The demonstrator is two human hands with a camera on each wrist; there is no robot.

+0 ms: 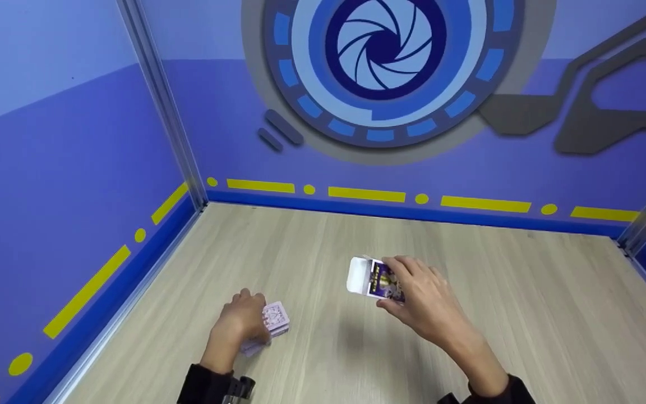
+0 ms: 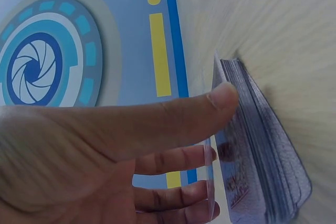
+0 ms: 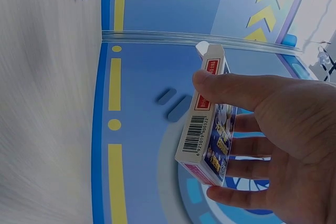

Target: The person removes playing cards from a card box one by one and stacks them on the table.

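On the table at the left lies a deck of playing cards (image 1: 276,316) with pink-and-white patterned backs. My left hand (image 1: 243,315) reaches over it from above and grips it, thumb (image 2: 223,97) at the near edge and fingers across the far side. The left wrist view shows the deck (image 2: 257,150) slightly fanned at its edges, with a top card lifted a little against the fingers. Held above the table, a small card box (image 1: 383,280) is in my right hand (image 1: 427,297), its white end flap open toward the left. The right wrist view shows the barcode side of the box (image 3: 195,135).
The light wood-grain table (image 1: 323,247) ends at a blue back wall (image 1: 222,123) with yellow dashes and a round aperture graphic. A blue side wall (image 1: 59,196) borders the left, joined by a metal corner post (image 1: 163,95).
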